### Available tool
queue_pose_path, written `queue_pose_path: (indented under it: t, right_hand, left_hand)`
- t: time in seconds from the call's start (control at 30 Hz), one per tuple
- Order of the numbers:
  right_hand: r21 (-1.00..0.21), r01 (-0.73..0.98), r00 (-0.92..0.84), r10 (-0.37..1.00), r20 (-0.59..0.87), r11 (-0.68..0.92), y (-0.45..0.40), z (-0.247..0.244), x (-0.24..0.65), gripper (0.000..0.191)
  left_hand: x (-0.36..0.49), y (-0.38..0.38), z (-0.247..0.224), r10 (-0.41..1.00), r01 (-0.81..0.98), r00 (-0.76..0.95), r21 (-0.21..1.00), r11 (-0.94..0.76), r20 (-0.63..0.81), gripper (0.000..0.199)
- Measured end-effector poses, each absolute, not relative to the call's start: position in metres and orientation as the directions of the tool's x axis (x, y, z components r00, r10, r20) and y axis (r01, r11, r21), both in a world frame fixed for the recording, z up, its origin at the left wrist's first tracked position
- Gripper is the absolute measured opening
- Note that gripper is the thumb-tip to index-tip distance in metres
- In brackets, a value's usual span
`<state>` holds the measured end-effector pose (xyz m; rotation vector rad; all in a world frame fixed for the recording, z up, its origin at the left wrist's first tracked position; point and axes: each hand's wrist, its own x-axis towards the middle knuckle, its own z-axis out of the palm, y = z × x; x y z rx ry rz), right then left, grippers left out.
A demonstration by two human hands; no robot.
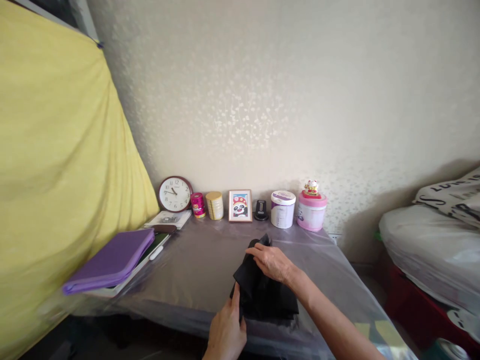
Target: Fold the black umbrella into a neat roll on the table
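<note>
Both hands grip the black fabric lying between and partly beneath them.

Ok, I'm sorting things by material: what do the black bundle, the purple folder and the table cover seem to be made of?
Black bundle: probably thin fabric, fairly matte, judging by its soft folds; thin plastic is possible.
Purple folder: fabric or soft plastic, low sheen; its even colour leaves that open.
Table cover: likely plastic film, glossy, given its see-through, shiny, wrinkled look.

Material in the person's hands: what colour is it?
The material is black, with no visible pattern; it shows best in the head view, the only one.
</note>
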<state>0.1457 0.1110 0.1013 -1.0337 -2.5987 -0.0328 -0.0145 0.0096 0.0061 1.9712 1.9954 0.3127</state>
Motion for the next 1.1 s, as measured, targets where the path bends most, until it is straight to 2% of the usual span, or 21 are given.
queue_pose_path:
  t: [0.17, 0.3, 0.5, 0.77, 1.0, 1.1]
  right_hand:
    - [-0.043, 0.684, -0.706, 0.675, 0.214, 0.729, 0.112, 0.098, 0.149, 0.041]
    - [-0.067, 0.701, -0.688, 0.698, 0.200, 0.710, 0.118, 0.096, 0.154, 0.030]
    - [-0.182, 0.723, -0.595, 0.735, 0.326, 0.666, 0.132, 0.092, 0.142, 0.024]
    - [-0.124, 0.779, -0.535, 0.755, 0.378, 0.614, 0.147, 0.049, 0.100, 0.022]
    - [-0.075, 0.801, -0.532, 0.764, 0.365, 0.594, 0.151, 0.024, 0.093, 0.020]
    - [-0.057, 0.795, -0.544, 0.752, 0.372, 0.604, 0.152, 0.023, 0.093, 0.020]
  left_hand:
    - [-0.010, 0.007, 0.007, 0.998, 0.946, -0.008, 0.324, 0.030, -0.070, 0.074]
    - [-0.007, 0.006, 0.011, 0.995, 0.953, -0.009, 0.299, 0.037, -0.096, 0.071]
    - [-0.003, 0.006, 0.013, 0.996, 0.966, 0.010, 0.257, 0.014, -0.092, 0.069]
    - [0.004, 0.005, 0.013, 0.993, 0.975, -0.005, 0.222, 0.031, -0.118, 0.067]
    - [0.000, 0.003, 0.020, 0.984, 0.949, -0.049, 0.299, 0.099, -0.170, 0.062]
    - [-0.005, 0.001, 0.025, 0.990, 0.940, -0.055, 0.327, 0.094, -0.127, 0.067]
